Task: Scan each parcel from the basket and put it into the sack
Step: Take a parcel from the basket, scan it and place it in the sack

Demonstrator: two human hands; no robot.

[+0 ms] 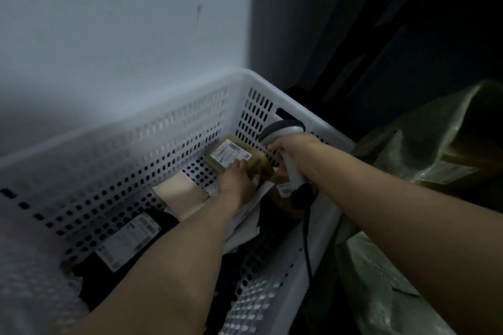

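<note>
A white perforated basket [168, 128] fills the middle of the view. In its far corner lies a small brown cardboard parcel [253, 162] with a white shipping label [230, 153] facing up. My left hand [238, 181] grips the near side of that parcel, fingers curled over its edge. My right hand [292, 153] holds a grey-white handheld scanner [281, 130] by its handle, the scanner head just right of the label, its cable [307, 239] trailing down. A green woven sack [408, 149] stands open to the right of the basket.
More parcels lie in the basket: a pale flat one [181, 194], a black bag with a white label [128, 239], and bubble wrap [32, 280] at the near left. A white wall rises behind the basket. Dark space lies at the upper right.
</note>
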